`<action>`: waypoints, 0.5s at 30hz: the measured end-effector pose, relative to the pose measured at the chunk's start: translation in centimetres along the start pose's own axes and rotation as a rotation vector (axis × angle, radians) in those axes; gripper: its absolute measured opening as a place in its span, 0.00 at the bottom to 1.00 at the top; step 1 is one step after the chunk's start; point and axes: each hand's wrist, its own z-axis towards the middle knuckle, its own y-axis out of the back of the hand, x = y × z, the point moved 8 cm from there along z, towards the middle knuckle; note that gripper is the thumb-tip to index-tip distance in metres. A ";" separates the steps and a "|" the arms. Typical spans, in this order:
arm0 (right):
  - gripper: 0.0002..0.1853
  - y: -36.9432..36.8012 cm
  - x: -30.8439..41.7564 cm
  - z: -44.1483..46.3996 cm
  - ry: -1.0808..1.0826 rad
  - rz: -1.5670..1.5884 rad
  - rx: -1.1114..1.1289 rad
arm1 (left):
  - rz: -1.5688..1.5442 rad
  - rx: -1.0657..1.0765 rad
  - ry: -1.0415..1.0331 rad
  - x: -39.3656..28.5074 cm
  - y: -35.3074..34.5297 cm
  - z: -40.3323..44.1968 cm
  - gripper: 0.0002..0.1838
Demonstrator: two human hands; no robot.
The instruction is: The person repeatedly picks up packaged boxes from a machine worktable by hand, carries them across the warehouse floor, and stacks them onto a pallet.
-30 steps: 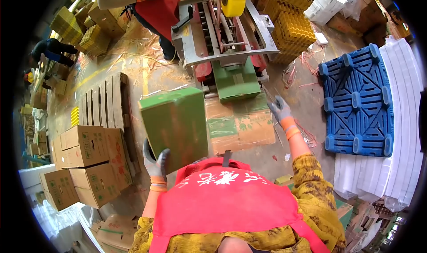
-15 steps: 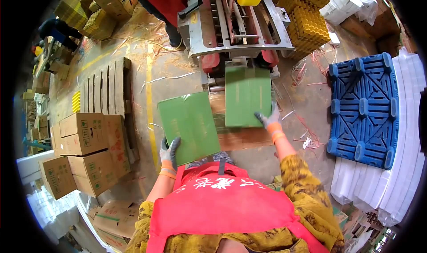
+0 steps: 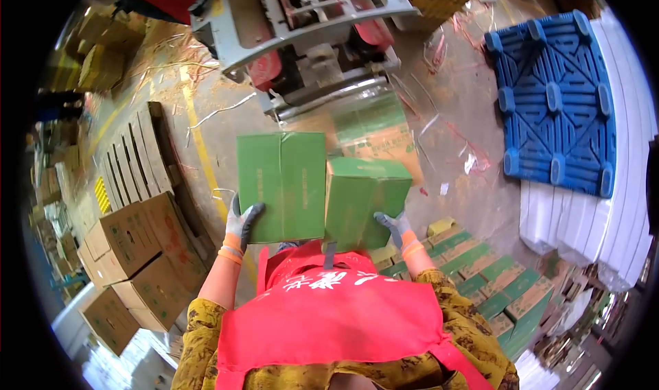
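Observation:
Two green cardboard boxes are held side by side in front of my red apron. My left hand [image 3: 242, 225], in a grey-and-white glove, grips the lower left edge of the left green box [image 3: 281, 187]. The right green box [image 3: 364, 201] is tilted, showing its top and a side face. Against its lower right side my right hand [image 3: 395, 227] is pressed, gloved the same way. The far fingers of both hands are partly hidden. Beyond the boxes, a green-and-brown cardboard surface [image 3: 374, 133] lies below the machine's metal roller [image 3: 336, 96].
A carton-taping machine [image 3: 309, 30] stands ahead. Stacked green-and-brown boxes [image 3: 480, 273] are at my lower right. A blue plastic pallet [image 3: 556, 102] leans on white stacks at right. Brown cartons [image 3: 137, 260] and a wooden pallet [image 3: 141, 157] are at left. Straps litter the floor.
My right hand has brought its green box away from the machine, back toward my body beside the left one. The left box is now more upright. My view has swung right, revealing the stacked boxes.

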 end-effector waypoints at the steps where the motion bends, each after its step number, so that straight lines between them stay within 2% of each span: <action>1: 0.34 0.7 -1.4 0.0 -0.006 0.015 0.013 | 0.015 0.023 0.001 0.0 -0.4 -0.1 0.32; 4: 0.36 0.9 -2.3 0.8 -0.071 0.093 0.069 | -0.011 0.078 0.010 -1.4 -1.3 -0.1 0.30; 6: 0.38 0.2 -1.1 -0.3 -0.221 0.202 0.087 | -0.021 0.106 0.016 -1.2 -1.4 0.3 0.30; 8: 0.45 0.8 -1.8 -0.1 -0.235 0.087 0.164 | -0.011 0.135 0.036 -1.2 -1.7 0.3 0.30; 10: 0.50 0.6 0.4 -0.7 -0.108 -0.024 0.166 | 0.018 0.167 0.064 -1.7 -2.2 0.1 0.30; 13: 0.58 0.9 5.3 -2.4 0.297 -0.236 0.084 | 0.059 0.145 0.154 0.6 -1.0 0.6 0.29; 15: 0.62 2.1 6.7 -2.7 0.581 -0.442 0.073 | 0.044 0.106 0.134 2.4 -0.9 0.8 0.29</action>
